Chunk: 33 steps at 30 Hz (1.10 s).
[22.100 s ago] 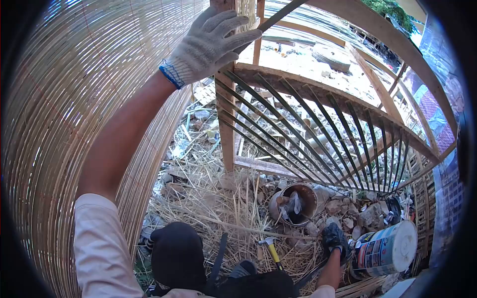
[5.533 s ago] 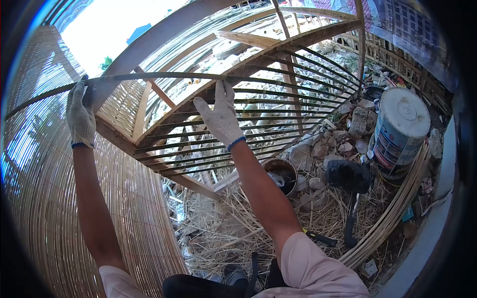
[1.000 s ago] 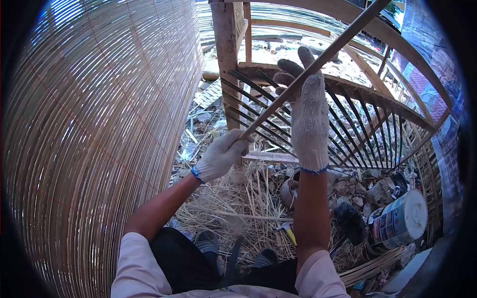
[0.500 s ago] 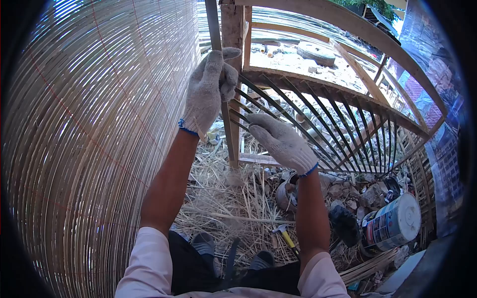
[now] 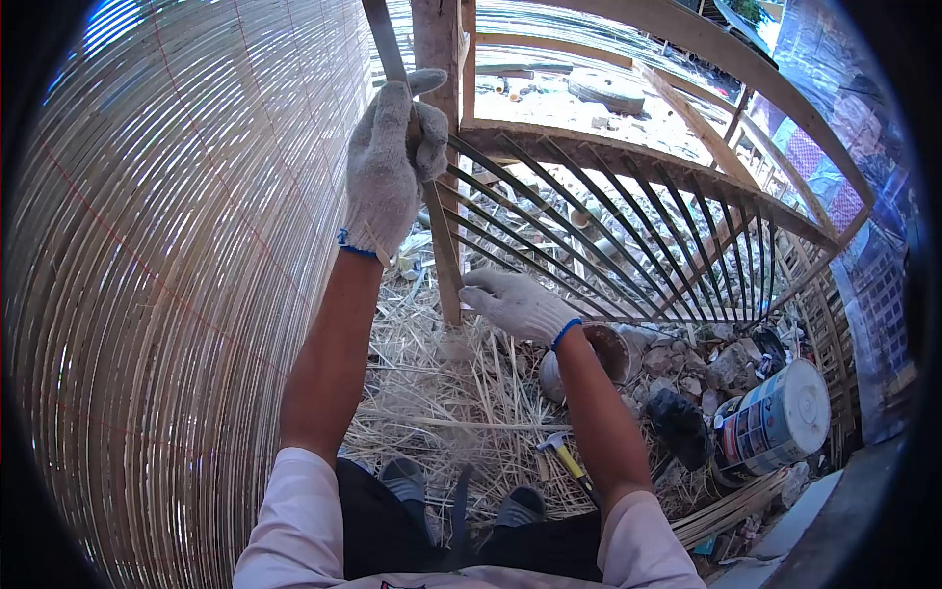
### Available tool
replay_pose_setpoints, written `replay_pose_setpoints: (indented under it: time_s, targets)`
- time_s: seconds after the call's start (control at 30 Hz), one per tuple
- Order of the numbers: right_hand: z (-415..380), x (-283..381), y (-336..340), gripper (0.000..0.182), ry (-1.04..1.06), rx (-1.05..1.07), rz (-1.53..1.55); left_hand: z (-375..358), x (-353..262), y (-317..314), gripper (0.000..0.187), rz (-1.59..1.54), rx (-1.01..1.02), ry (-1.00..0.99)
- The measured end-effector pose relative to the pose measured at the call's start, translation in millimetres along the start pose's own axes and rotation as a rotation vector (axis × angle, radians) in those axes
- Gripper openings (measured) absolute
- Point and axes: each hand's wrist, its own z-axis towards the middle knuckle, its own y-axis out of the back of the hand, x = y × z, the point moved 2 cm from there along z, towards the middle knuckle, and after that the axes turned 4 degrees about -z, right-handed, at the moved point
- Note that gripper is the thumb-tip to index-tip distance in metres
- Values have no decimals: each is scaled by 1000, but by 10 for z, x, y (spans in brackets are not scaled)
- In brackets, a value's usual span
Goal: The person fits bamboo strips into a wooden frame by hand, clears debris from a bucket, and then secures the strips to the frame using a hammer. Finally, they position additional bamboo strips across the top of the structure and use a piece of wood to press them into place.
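Left hand [image 5: 385, 165] pinched the long strip [image 5: 387, 41], apparently to steady it at a slant by the wooden post [image 5: 438, 44], while right hand [image 5: 518, 304], loosely spread, sat beside its lower stretch, contact unclear.

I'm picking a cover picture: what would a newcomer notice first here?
A tall screen of thin slats fills the left side. In the upper middle, the gloved left hand grips a long strip, the gloved right hand lower down. To the right, dark sticks spread like a fan, with a large bucket below.
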Motion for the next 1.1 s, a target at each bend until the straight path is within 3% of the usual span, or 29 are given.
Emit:
replay_pose_setpoints:
  time_s: [0.07, 0.5, 0.67, 0.87, 1.1]
  targets:
    - [-8, -19, -98, 48, -18, 57, -65, -5, 20, 7, 52, -7, 12, 11]
    - [210, -332, -591, 38, 168, -81, -102, -63, 82, 134, 51, 95, 21, 54]
    - [214, -394, -412, 37, 40, -251, 30, 19, 53, 197, 42, 540, -27, -117]
    - [161, -621, -191, 38, -58, -366, 96, 40, 40, 256, 40, 455, -13, -2]
    - [131, -700, -184, 41, -126, -419, 244, 84, 103, 293, 39, 529, -25, -29]
